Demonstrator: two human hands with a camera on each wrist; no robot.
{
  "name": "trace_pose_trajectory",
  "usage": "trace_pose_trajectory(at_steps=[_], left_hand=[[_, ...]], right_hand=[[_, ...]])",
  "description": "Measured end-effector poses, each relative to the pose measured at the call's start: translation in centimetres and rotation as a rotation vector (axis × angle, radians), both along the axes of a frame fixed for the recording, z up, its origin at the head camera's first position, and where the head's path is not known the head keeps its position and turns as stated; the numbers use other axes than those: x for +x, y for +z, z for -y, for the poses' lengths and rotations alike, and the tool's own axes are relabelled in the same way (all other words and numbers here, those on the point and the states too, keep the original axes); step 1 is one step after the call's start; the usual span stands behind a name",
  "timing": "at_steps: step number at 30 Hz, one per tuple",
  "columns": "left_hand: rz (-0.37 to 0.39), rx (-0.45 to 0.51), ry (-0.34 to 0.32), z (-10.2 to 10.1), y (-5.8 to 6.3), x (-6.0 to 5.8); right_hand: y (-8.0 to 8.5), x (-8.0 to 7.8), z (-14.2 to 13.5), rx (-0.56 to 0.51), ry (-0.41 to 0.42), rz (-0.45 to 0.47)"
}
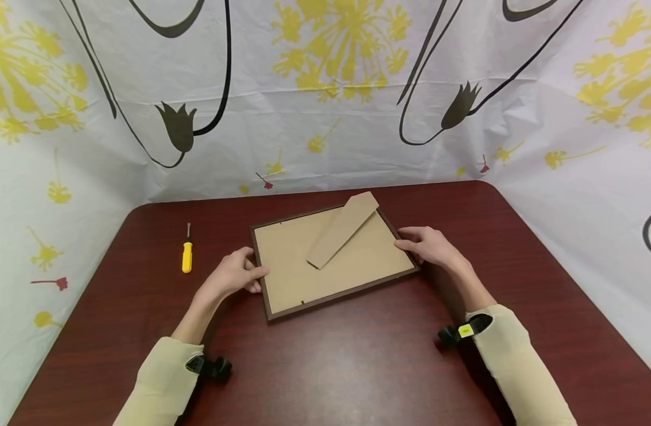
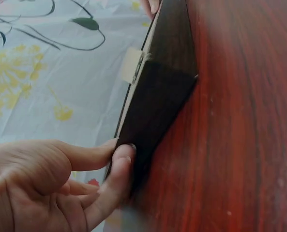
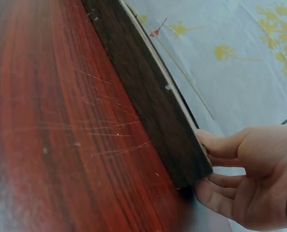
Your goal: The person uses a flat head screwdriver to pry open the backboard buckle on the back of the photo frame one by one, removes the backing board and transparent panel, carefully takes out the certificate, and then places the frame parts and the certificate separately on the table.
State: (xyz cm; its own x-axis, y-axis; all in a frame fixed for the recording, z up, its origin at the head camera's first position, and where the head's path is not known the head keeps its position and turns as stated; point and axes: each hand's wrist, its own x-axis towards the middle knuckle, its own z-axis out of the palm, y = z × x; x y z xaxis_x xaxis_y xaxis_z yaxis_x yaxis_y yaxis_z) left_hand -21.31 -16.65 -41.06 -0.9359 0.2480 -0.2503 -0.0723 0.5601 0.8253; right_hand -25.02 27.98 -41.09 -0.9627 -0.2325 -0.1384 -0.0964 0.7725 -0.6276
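hands at work on both short sides of a picture frame. left hand pinches the left bar, thumb over the top edge, fingers curled against the outer side and below; right hand pinches the right bar likewise. pale sleeves behind them, a small black camera at each wrist.

step in hand, by my reading: steadying or shifting the frame, back side up. a move from this hold would call for both hands to work level and together, thumbs light on the backing, nothing catching the loose-looking stand.

frame sits mid-surface, skewed, its right end farther off than the left. (whether it is fully clear of the wood or partly resting, i cannot tell.) bars dark brown with a wood-like grain; a few pale specks on the outer side in the right wrist view. backing board plain tan, fitted inside the bars, with a small dark tab near the near bar and another near the far one. cardboard-coloured stand slants across it, wider end reaching past the far bar.

left of the frame, apart from it: yellow-handled screwdriver, tip pointing away. beyond everything, white cloth with yellow and grey flowers.
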Motion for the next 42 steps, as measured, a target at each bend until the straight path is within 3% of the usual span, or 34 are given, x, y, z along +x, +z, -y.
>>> trace_pose_trajectory(at_steps=[5,10,19,27,34,42], left_hand=[[-0.023,-0.062,-0.006,-0.3,0.6,0.1],[-0.101,-0.097,0.005,0.1,0.2,-0.5],[-0.180,-0.105,0.053,1.2,-0.4,-3.4],[-0.262,-0.111,0.039,1.3,-1.0,-5.3],[-0.259,-0.119,0.026,1.7,-0.8,-4.9],[-0.248,-0.140,-0.041,2.0,-0.5,-2.8]], right_hand=[[-0.3,-0.2,0.2,0.036,-0.043,-0.064],[-0.4,0.5,0.3,0.082,-0.009,-0.110],[0.6,2.5,0.2,0.031,0.077,0.025],[0.8,3.1,-0.1,-0.002,0.082,0.048],[0.8,2.3,-0.1,-0.022,0.082,0.033],[0.7,0.9,0.0,0.014,0.034,-0.013]])
